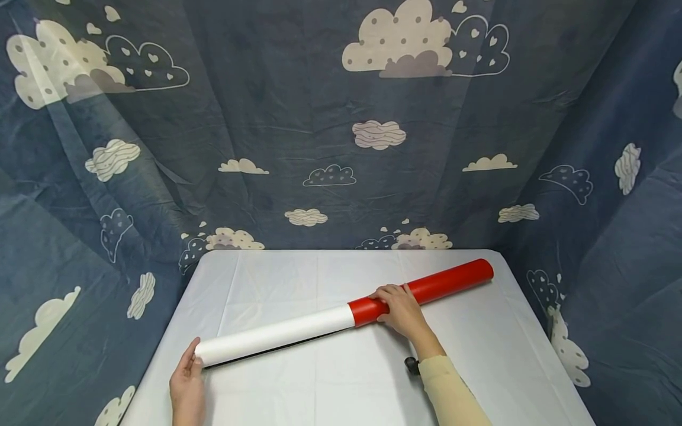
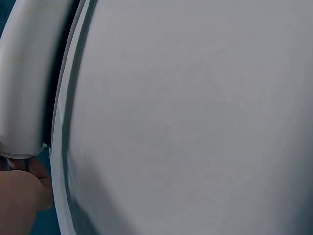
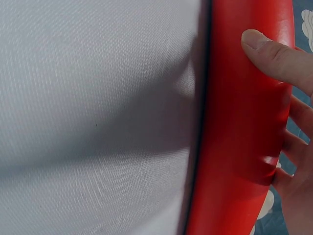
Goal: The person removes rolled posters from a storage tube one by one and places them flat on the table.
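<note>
A long tube, red over its right half and white over its left, slants across the white table. My left hand [image 1: 187, 387] holds the far left end of the white part [image 1: 274, 334], its fingers and thumb at the rim. In the left wrist view the fingers [image 2: 38, 169] bend against that end and are partly hidden by it. My right hand [image 1: 401, 310] grips the red part [image 1: 453, 279] near the colour join. The right wrist view shows the thumb [image 3: 274, 56] lying on the red surface [image 3: 239, 122], with the other fingers round the far side.
The white table [image 1: 277, 390] has a cloth cover with faint creases. Dark blue curtains [image 1: 298, 118] with cloud prints stand behind it and at both sides. A small black object [image 1: 412, 365] sits at my right wrist by the yellow sleeve [image 1: 453, 390].
</note>
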Available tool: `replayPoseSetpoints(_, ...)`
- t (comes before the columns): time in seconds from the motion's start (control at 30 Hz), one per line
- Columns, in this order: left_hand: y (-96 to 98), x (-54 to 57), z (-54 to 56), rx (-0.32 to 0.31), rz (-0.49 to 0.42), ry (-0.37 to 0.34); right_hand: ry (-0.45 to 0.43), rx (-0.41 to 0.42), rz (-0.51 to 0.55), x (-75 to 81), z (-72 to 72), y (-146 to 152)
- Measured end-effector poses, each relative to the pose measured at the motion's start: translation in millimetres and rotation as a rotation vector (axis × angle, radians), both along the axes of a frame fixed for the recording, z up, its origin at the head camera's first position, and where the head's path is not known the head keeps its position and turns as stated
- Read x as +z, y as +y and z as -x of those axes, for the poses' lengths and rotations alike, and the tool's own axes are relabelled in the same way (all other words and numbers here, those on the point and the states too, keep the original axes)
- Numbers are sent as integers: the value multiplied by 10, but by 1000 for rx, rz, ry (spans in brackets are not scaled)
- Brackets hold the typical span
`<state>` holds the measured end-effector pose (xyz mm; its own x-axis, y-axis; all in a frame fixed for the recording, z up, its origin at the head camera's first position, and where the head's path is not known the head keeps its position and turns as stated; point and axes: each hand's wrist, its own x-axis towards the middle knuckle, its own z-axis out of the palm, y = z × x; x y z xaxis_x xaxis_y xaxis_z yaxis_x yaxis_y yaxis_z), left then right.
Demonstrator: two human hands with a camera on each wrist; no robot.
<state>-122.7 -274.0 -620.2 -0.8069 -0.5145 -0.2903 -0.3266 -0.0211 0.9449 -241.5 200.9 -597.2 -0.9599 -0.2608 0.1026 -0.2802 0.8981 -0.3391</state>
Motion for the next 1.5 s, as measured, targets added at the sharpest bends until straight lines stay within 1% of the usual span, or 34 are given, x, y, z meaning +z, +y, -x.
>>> replayPoseSetpoints(0.1, -63, 18, 2, 18, -3, 0, 0, 0, 4, 7, -14, -3)
replayPoseSetpoints(0.27, -150, 66, 34, 34, 21, -5, 7, 5, 3, 2, -18, -3)
replayPoseSetpoints(0.43, -221, 119, 92, 34, 39, -3, 2, -6, -6, 6, -15, 6)
replayPoseSetpoints(0.57, -256, 133, 138, 14, 48, 1, -1, -12, -14, 17, -23, 9)
replayPoseSetpoints(0.73, -271, 117, 213, -5, 53, 4, 0, -14, 1, 26, -24, 5)
replayPoseSetpoints(0.9, -279, 95, 280, -10, 28, 17, -13, -27, -4, 16, -31, 0)
replayPoseSetpoints(1.07, -294, 68, 321, -23, 16, 21, -7, -32, -22, 5, -50, 4)
replayPoseSetpoints(1.23, -329, 22, 355, -39, 3, 17, -3, -37, -22, 26, -68, -1)
replayPoseSetpoints(1.4, -359, -12, 378, -86, -6, 14, -23, -67, -42, 57, -96, -33)
replayPoseSetpoints(1.5, -345, -25, 404, -119, -3, 25, -47, -90, -57, 70, -112, -58)
